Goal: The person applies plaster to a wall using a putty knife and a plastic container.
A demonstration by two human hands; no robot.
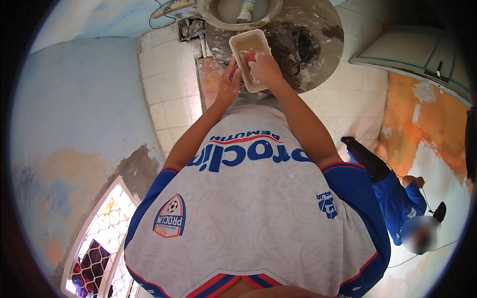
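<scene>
A beige rectangular tub [256, 38] sits in front of me, tilted, over the near edge of a round, stained surface. My left hand [230, 82] grips the tub's left side from outside, its fingers along the wall. Inside the tub, my right hand [266, 69] is closed on a small red object [249, 57], perhaps a sponge or cloth; its exact kind cannot be made out. Pale, wet-looking stuff coats the tub's inner wall and bottom.
The round grey surface [323, 44] carries a black plastic bag [300, 47]. Beyond the tub stands a large basin [211, 17] with a bottle [246, 11] in it. At right, another person [397, 198] in blue is near the orange wall [412, 114]. A grated window [99, 238] is at lower left.
</scene>
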